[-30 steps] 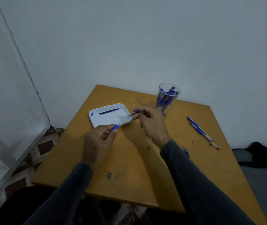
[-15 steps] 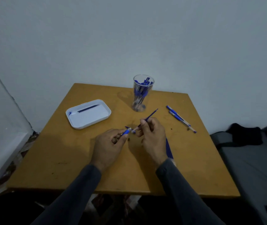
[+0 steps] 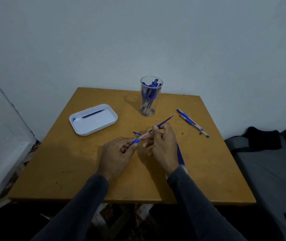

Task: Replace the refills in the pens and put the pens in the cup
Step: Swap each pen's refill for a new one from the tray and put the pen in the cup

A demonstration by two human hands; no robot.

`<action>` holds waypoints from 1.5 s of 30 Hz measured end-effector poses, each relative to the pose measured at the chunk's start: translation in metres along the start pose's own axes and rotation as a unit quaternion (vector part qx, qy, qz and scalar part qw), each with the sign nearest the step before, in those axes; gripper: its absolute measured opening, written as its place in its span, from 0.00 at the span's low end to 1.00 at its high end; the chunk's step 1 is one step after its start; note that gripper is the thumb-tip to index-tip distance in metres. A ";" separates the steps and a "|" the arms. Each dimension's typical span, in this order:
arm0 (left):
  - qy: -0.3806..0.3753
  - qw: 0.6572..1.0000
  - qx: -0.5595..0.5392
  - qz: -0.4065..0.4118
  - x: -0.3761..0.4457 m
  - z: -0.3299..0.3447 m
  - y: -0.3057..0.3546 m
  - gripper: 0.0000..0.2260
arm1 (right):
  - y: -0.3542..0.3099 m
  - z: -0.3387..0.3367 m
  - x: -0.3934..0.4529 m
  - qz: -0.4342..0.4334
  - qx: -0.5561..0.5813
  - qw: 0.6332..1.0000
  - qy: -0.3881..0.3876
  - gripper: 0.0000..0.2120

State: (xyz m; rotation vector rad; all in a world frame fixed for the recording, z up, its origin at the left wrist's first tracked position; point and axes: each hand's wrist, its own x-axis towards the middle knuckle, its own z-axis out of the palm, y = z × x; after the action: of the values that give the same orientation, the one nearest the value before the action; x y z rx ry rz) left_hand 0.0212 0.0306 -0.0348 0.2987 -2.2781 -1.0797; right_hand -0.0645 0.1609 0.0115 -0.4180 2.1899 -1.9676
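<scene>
Pinching pen point(image 3: 137, 141) left, refill point(image 3: 164, 122) right | cup point(image 3: 150, 101): pens | tray point(image 3: 111, 113): refill

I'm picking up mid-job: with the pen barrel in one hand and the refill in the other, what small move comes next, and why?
Probably push the refill further down into the pen barrel. The right hand pinches the refill, most of which sticks out toward the cup; the left hand grips the barrel by its blue end, and the two look lined up.
</scene>
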 end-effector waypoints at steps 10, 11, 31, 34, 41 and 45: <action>-0.006 1.000 -0.001 -0.006 0.001 0.001 -0.004 0.11 | 0.002 -0.004 0.005 0.005 0.002 0.999 -0.038 0.07; -0.005 1.000 -0.004 -0.009 0.001 0.002 -0.004 0.11 | 0.003 -0.005 0.006 0.004 -0.002 0.999 -0.041 0.07; 0.036 0.999 -0.024 -0.029 0.003 0.000 -0.001 0.12 | 0.008 -0.005 0.016 0.041 -0.179 0.982 -0.040 0.15; 0.035 0.998 -0.019 -0.039 0.003 0.000 -0.003 0.12 | 0.015 -0.002 0.015 0.001 -0.303 0.946 -0.115 0.08; 0.021 0.999 -0.011 -0.040 0.003 0.000 -0.005 0.12 | 0.017 0.014 0.013 -0.075 -0.429 0.883 -0.175 0.09; 0.012 0.999 -0.019 -0.035 -0.001 0.000 -0.002 0.11 | 0.009 0.001 0.021 0.018 -0.249 0.963 -0.104 0.04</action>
State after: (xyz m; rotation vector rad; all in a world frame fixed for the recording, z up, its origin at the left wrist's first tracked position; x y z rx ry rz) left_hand 0.0216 0.0298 -0.0365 0.3768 -2.2391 -1.1471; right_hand -0.0846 0.1546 0.0038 -0.6110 2.5051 -1.2640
